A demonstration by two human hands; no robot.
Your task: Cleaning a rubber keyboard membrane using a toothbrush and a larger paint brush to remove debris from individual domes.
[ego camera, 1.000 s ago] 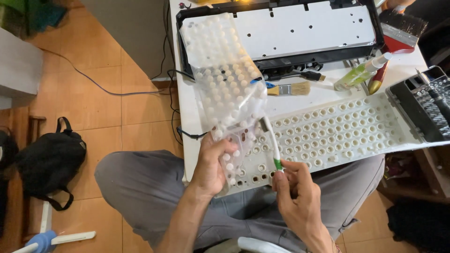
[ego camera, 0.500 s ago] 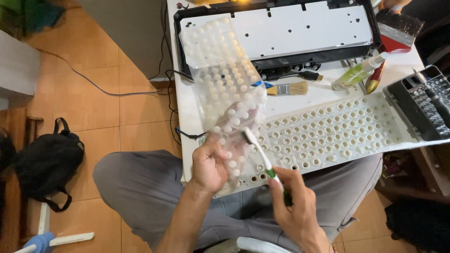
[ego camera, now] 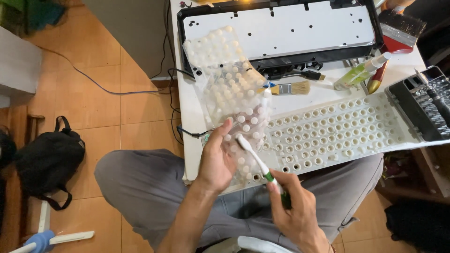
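Observation:
My left hand [ego camera: 216, 157] holds up a clear rubber keyboard membrane [ego camera: 229, 89] dotted with white domes, gripping its lower end. In my right hand [ego camera: 293, 211] is a white and green toothbrush [ego camera: 255, 159], its head resting against the membrane's lower part just beside my left fingers. Under both hands, a white keyboard frame with rows of round holes [ego camera: 337, 133] lies across the white desk [ego camera: 190, 107]. At the desk's far edge sits the opened black keyboard base with its white metal plate [ego camera: 281, 28].
A small paintbrush [ego camera: 290, 88], a green spray bottle [ego camera: 358, 75], a red-handled wide brush [ego camera: 398, 30] and a black tray of screwdriver bits [ego camera: 422, 105] lie on the desk. A black backpack [ego camera: 47, 159] and cables rest on the orange tiled floor.
The toothbrush has swung from nearly upright to slanting left, its head now low on the membrane near my left fingers. My right hand dropped slightly. The membrane stayed held up.

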